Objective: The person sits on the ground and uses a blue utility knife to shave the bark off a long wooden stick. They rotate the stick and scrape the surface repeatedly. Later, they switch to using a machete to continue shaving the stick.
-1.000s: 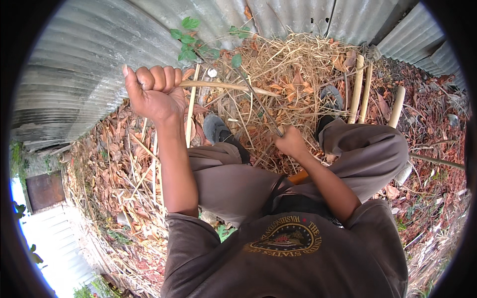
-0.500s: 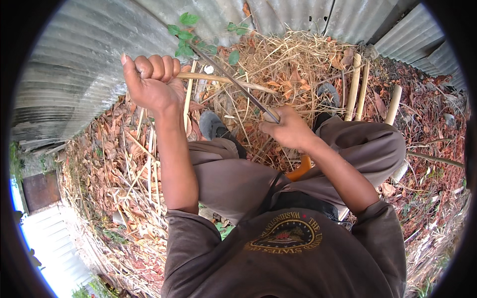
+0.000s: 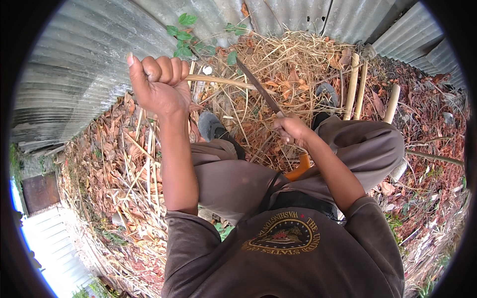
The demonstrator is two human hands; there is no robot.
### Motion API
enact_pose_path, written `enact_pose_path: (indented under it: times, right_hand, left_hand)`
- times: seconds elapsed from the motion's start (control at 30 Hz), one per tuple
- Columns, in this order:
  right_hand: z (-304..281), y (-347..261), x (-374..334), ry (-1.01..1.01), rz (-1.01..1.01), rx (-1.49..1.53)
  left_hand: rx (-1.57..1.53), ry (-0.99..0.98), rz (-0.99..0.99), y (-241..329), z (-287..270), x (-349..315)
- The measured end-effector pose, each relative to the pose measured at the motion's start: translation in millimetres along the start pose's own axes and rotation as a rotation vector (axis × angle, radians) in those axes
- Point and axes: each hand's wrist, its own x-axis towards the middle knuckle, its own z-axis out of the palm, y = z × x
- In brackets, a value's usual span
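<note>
My left hand is closed in a fist around one end of a pale wooden stick, which points right across the straw. My right hand grips a long dark-bladed knife, its handle mostly hidden in my fingers. The blade slants up and to the left, crossing the stick near its far end in this view; I cannot tell whether they touch. Both hands are held out in front of my bent knees, the left one farther away.
Corrugated metal sheets stand along the far side and left. Straw and dry leaves cover the ground. Pale poles lie beyond my right knee. An orange curved object sits between my legs. A green plant grows by the metal.
The knife has turned; its blade shows broader and shorter, with the tip nearer. My right hand has shifted slightly right and down. My left hand has moved a little right, still holding the stick.
</note>
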Motion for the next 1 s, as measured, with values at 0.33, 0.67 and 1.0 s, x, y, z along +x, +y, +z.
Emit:
enact_pose_path:
  times: [0.33,0.67,1.0]
  right_hand:
    - [64,6,-47,0.383,-0.866,-0.224]
    - [17,43,-43,0.321,-0.278,-0.001]
    - [25,36,-35,0.275,-0.179,-0.287]
  left_hand:
    - [-0.03,-0.08,-0.037,-4,6,4]
    - [-0.056,-0.141,-0.039,-8,6,10]
    - [0.14,0.333,0.125,-18,25,20]
